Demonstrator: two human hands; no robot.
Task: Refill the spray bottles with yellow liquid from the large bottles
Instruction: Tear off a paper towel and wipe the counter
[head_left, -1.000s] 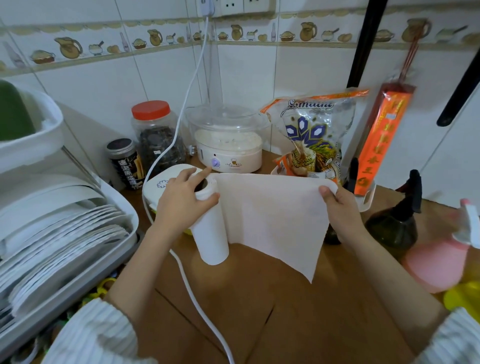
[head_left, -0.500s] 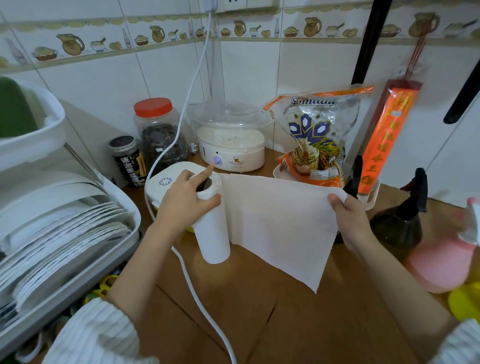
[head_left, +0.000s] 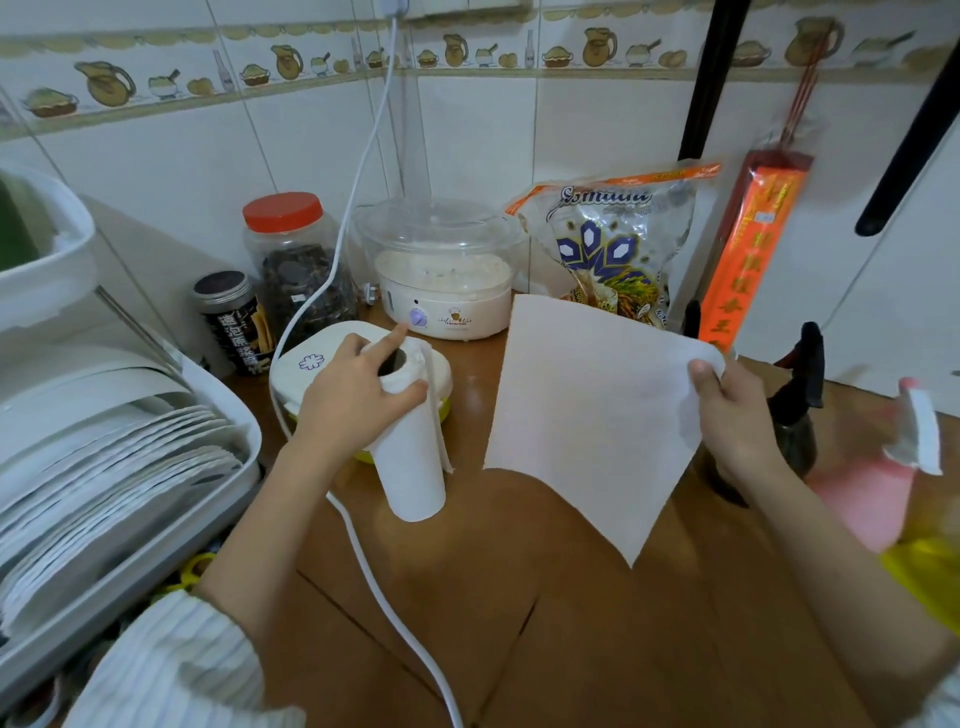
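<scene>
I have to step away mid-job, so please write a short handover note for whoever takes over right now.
Left hand grips the paper towel roll, held above the wooden counter.
Right hand pinches a torn-off paper towel sheet.
Pink spray bottle and dark spray bottle stand at far right, untouched.
Done: sheet free of the roll.
Left: refilling; no large bottle clearly in view.

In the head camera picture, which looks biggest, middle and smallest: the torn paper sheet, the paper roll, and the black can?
1. Torn paper sheet, held by the right hand, looks biggest by far.
2. Paper roll, held by the left hand.
3. Black can, though it stands farther back, so it may only look smaller.
</scene>
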